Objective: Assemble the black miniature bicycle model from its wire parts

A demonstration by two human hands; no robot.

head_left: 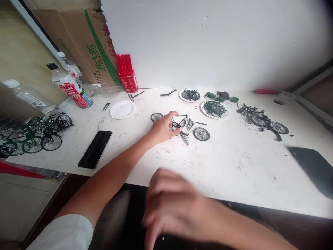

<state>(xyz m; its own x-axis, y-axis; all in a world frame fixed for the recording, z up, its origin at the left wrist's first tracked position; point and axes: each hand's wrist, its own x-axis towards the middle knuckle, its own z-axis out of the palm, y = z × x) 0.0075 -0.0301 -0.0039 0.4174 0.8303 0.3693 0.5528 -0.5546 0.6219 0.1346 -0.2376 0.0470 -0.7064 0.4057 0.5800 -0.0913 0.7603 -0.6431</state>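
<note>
My left hand (164,127) reaches over the middle of the table, thumb and forefinger gripping a small black model bicycle frame (184,119). One spoked wheel (156,116) lies just left of this hand; another wheel (201,134) lies to the right of the frame. Between frame and right wheel are small grey parts (190,124), with a pedal-like piece (185,138) below them. Nearer to me, in front of the table edge, my right hand (173,205) is smeared by motion. Its fingers look bent downward, and whatever they might hold is hidden.
A paper plate (114,113) and a phone (95,149) lie left. Assembled model bicycles (36,137) stand far left near bottles (74,91). Plates of black wheels (190,95) and green parts (214,109) sit behind; dark parts (260,119) and a grey pad (313,168) lie right.
</note>
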